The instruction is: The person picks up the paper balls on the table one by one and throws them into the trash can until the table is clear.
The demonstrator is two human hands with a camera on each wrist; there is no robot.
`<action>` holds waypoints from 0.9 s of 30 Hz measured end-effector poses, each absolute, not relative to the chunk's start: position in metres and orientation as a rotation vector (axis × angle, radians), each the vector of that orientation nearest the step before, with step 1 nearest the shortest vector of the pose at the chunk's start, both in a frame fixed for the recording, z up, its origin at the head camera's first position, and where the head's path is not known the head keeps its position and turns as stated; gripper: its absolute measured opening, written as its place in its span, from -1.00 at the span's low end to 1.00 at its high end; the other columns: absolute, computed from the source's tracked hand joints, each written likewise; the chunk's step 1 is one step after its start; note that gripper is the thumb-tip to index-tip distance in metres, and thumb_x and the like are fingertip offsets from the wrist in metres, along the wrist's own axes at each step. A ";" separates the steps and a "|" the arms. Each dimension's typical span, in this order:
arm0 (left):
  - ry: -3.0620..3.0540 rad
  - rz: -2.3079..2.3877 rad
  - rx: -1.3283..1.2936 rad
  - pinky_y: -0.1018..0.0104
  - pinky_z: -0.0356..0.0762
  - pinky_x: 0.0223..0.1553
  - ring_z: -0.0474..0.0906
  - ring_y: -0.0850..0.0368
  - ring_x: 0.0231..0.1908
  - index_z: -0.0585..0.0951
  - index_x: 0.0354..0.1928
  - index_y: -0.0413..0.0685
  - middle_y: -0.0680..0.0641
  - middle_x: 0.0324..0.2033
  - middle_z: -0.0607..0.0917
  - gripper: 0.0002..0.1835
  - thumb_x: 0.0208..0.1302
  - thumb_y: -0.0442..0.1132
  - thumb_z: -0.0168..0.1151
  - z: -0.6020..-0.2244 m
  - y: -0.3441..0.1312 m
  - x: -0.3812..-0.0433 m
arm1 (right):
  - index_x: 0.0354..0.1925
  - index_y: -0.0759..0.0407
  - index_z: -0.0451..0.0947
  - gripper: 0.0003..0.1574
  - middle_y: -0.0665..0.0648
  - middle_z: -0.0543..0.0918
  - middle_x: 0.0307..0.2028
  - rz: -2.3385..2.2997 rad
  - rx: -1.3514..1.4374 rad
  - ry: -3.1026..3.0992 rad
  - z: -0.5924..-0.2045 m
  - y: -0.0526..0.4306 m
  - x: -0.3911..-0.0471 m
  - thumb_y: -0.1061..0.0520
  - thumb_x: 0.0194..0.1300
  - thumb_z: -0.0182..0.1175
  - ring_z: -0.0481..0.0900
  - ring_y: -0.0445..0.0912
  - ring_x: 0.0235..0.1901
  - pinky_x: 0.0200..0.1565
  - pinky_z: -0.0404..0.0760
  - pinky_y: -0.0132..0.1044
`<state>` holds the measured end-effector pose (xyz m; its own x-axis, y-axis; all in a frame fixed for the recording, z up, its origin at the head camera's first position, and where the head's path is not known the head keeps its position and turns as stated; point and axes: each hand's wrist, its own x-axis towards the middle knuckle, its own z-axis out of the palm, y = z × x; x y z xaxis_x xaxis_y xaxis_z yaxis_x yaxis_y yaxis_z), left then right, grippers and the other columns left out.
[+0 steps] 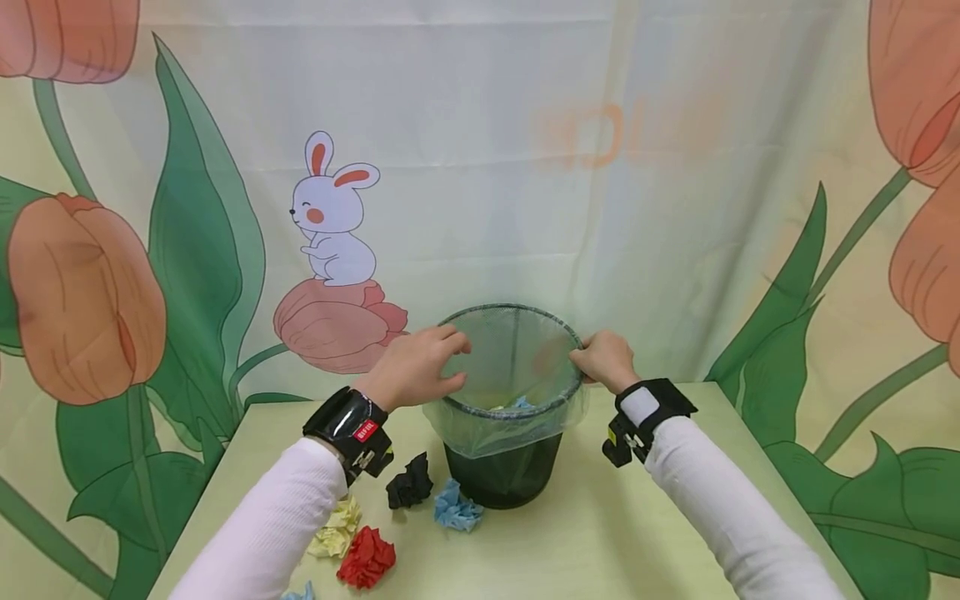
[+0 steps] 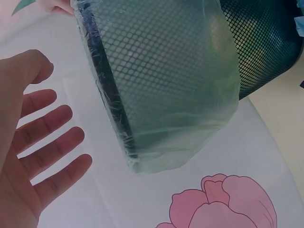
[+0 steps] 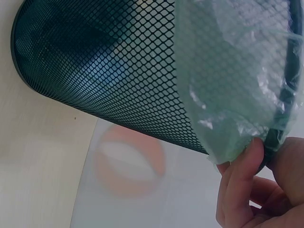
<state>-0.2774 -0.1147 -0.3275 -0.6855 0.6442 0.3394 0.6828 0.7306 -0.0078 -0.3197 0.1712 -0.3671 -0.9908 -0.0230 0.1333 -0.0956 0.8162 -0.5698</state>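
A dark mesh wastebasket stands upright, lined with a thin translucent green bag whose top is folded out over the rim. On the right side, my right hand pinches the rim and bag edge between thumb and fingers, as the right wrist view also shows. My left hand hovers at the left rim. In the left wrist view its fingers are spread and extended, apart from the bag, holding nothing. Some crumpled paper shows inside the basket, partly hidden by the rim.
Crumpled paper balls lie on the table left and in front of the basket: black, blue, red and yellow. Another blue piece is cut off below. A printed curtain hangs close behind.
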 end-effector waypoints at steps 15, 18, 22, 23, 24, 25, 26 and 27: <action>-2.486 -0.178 -1.029 0.42 0.40 -0.53 0.43 0.22 -0.47 0.56 -0.24 0.02 0.04 -0.34 0.56 -0.80 0.07 -0.14 0.25 -0.355 -0.146 -0.257 | -0.88 -0.01 0.06 -0.45 -0.06 0.17 -0.91 0.909 0.081 -2.888 -0.368 0.173 -0.320 0.19 0.11 0.04 0.47 -0.10 -0.78 -0.74 0.18 -0.41; -2.488 -0.203 -1.005 0.40 0.42 -0.51 0.45 0.22 -0.45 0.56 -0.24 0.01 0.05 -0.34 0.56 -0.80 0.06 -0.15 0.25 -0.360 -0.153 -0.253 | -0.89 -0.02 0.06 -0.45 -0.07 0.16 -0.91 0.908 0.085 -2.881 -0.370 0.173 -0.321 0.20 0.10 0.04 0.52 -0.05 -0.75 -0.75 0.18 -0.42; -2.526 -0.223 -0.977 0.42 0.42 -0.48 0.45 0.23 -0.44 0.56 -0.25 0.02 0.07 -0.35 0.55 -0.80 0.07 -0.14 0.24 -0.367 -0.163 -0.246 | -0.89 -0.02 0.06 -0.45 -0.07 0.17 -0.92 0.910 0.089 -2.883 -0.370 0.173 -0.321 0.19 0.09 0.04 0.56 -0.01 -0.71 -0.75 0.18 -0.42; -2.535 -0.221 -0.975 0.42 0.42 -0.47 0.45 0.24 -0.43 0.56 -0.25 0.03 0.07 -0.35 0.55 -0.81 0.07 -0.13 0.24 -0.369 -0.165 -0.244 | -0.90 -0.02 0.06 -0.45 -0.07 0.18 -0.92 0.911 0.090 -2.882 -0.370 0.172 -0.321 0.20 0.09 0.04 0.56 0.00 -0.71 -0.75 0.18 -0.42; -2.542 -0.216 -0.976 0.42 0.43 -0.47 0.46 0.24 -0.43 0.55 -0.25 0.03 0.07 -0.34 0.55 -0.80 0.07 -0.12 0.25 -0.371 -0.168 -0.241 | -0.90 -0.02 0.07 -0.45 -0.07 0.19 -0.92 0.908 0.092 -2.883 -0.369 0.172 -0.321 0.19 0.09 0.04 0.56 -0.01 -0.71 -0.75 0.17 -0.42; -2.550 -0.212 -0.976 0.42 0.44 -0.47 0.46 0.24 -0.43 0.55 -0.26 0.03 0.07 -0.34 0.56 -0.80 0.06 -0.12 0.25 -0.373 -0.170 -0.239 | -0.90 -0.02 0.06 -0.45 -0.07 0.19 -0.92 0.902 0.096 -2.881 -0.369 0.172 -0.321 0.19 0.08 0.04 0.56 -0.03 -0.72 -0.75 0.15 -0.42; -2.552 -0.204 -0.976 0.42 0.44 -0.47 0.46 0.24 -0.43 0.55 -0.26 0.04 0.07 -0.34 0.56 -0.80 0.06 -0.11 0.26 -0.377 -0.173 -0.237 | -0.90 -0.02 0.07 -0.46 -0.07 0.20 -0.93 0.898 0.098 -2.880 -0.369 0.172 -0.321 0.19 0.07 0.04 0.56 -0.05 -0.73 -0.75 0.14 -0.43; -2.556 -0.199 -0.976 0.42 0.45 -0.46 0.46 0.24 -0.42 0.55 -0.26 0.04 0.08 -0.34 0.56 -0.79 0.05 -0.11 0.27 -0.380 -0.175 -0.235 | -0.90 -0.02 0.06 -0.46 -0.07 0.20 -0.93 0.897 0.099 -2.880 -0.369 0.172 -0.322 0.19 0.08 0.04 0.54 -0.07 -0.75 -0.75 0.13 -0.43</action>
